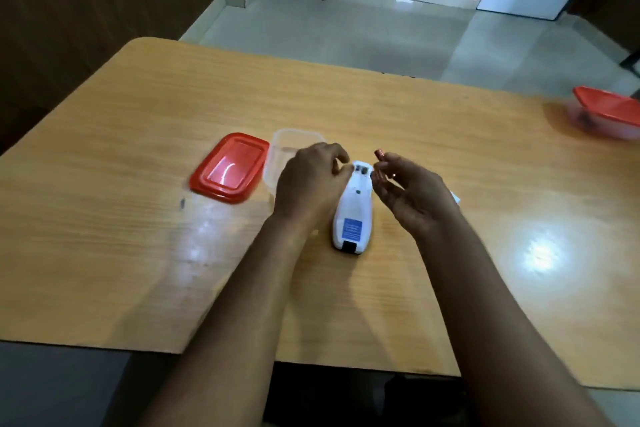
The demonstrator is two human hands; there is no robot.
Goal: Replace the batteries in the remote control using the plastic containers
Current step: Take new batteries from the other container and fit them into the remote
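The remote control (352, 210) lies compartment-up, left hand (311, 180) steadying it with curled fingers; right hand (408, 191) pinching a battery (380, 153) should match polarity.

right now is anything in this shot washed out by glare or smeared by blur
Head view: glare patches wash out the table at right and near the left forearm; the red lid carries a reflection streak; the lidded container at the far right edge is blurred; both hands look soft; wide-angle distortion bends the table edges.
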